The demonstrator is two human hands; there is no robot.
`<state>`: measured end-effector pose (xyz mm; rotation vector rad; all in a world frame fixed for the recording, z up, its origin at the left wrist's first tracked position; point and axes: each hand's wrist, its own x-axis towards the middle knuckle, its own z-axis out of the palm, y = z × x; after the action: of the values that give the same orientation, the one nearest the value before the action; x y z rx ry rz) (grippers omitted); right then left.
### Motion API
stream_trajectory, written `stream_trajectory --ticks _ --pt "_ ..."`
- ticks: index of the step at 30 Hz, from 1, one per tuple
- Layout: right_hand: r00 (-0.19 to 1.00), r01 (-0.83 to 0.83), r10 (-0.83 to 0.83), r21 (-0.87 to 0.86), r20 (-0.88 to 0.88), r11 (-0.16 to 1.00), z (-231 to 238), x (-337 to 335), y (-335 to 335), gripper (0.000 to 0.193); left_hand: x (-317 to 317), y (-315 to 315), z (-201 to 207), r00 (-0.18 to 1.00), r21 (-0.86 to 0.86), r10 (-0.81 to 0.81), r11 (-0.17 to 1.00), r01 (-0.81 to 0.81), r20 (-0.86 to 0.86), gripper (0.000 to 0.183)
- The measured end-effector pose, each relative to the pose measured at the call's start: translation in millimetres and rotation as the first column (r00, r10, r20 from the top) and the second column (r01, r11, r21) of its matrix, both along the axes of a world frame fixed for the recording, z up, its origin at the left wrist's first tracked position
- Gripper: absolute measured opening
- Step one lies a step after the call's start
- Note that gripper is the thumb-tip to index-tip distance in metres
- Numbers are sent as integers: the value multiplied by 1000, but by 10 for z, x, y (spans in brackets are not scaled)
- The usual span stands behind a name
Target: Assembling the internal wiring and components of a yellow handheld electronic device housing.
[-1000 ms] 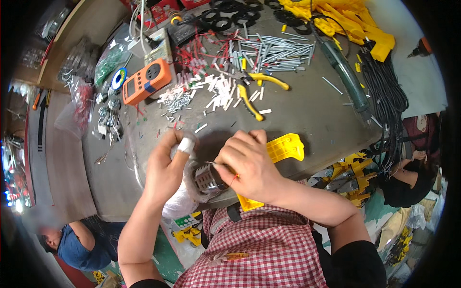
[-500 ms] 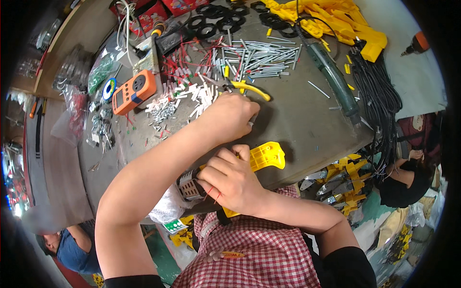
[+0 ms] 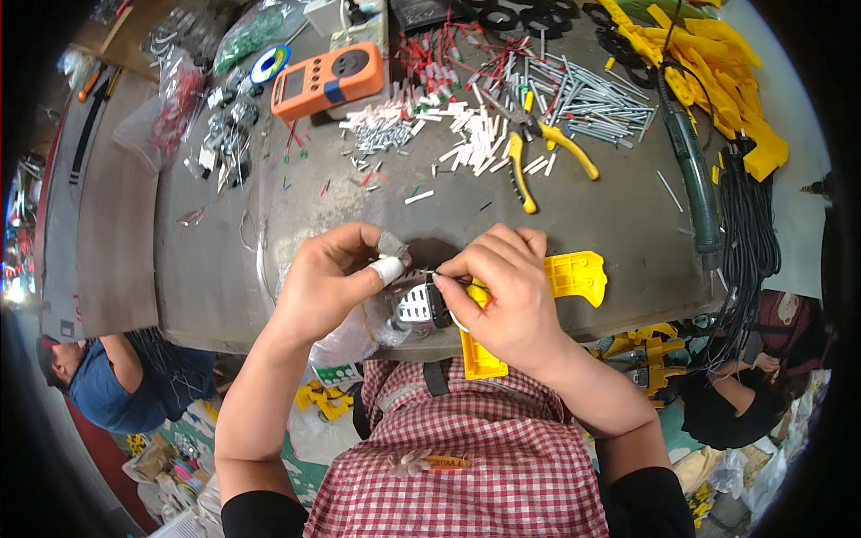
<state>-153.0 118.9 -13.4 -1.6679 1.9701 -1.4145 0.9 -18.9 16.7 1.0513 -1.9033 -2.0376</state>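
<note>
In front of my apron lies a yellow plastic tool housing [image 3: 577, 276], with a perforated metal guard [image 3: 417, 305] at its left end. My right hand [image 3: 513, 291] is closed over the housing's middle, its thumb and index finger together beside the guard, where thin dark wires show. Left of the guard, my left hand [image 3: 332, 278] has its taped thumb and index finger pinched together; whatever is between them is too small to make out. Pliers with yellow handles [image 3: 527, 154] lie on the table beyond my hands, handles spread.
An orange multimeter [image 3: 327, 82], white sleeves [image 3: 480, 134], metal rods [image 3: 596, 99] and red wires [image 3: 439, 58] lie farther back. At right are a dark green soldering-iron-like tool [image 3: 689, 175], black cables [image 3: 753, 206] and yellow housings [image 3: 708, 63]. Two people [image 3: 121, 381] sit at the sides.
My left hand has drawn back from beside the pliers toward the guard, and the pliers now lie in full view. My right hand's fingertips have come to the wires. The view has shifted.
</note>
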Motion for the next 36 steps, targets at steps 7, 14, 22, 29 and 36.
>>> stream_trajectory --ticks 7,14,22,29,36 --pt "1000 -1 1 22 -31 1000 6 15 -39 13 -14 20 -93 990 7 30 1000 -30 -138 33" --pt "1000 -1 1 27 10 1000 -10 7 -12 14 -81 220 -67 992 -373 -77 927 35 -99 25" --pt "971 88 -88 -12 -221 996 106 5 112 20 -64 191 -49 991 -364 -5 930 -45 -137 22" --pt "987 12 -13 -10 -159 1000 -26 16 20 15 -64 210 -7 968 -774 -250 608 177 26 28" --pt "997 -37 41 54 -68 998 -2 -70 31 12 -40 102 13 982 -916 -186 389 97 25 23"
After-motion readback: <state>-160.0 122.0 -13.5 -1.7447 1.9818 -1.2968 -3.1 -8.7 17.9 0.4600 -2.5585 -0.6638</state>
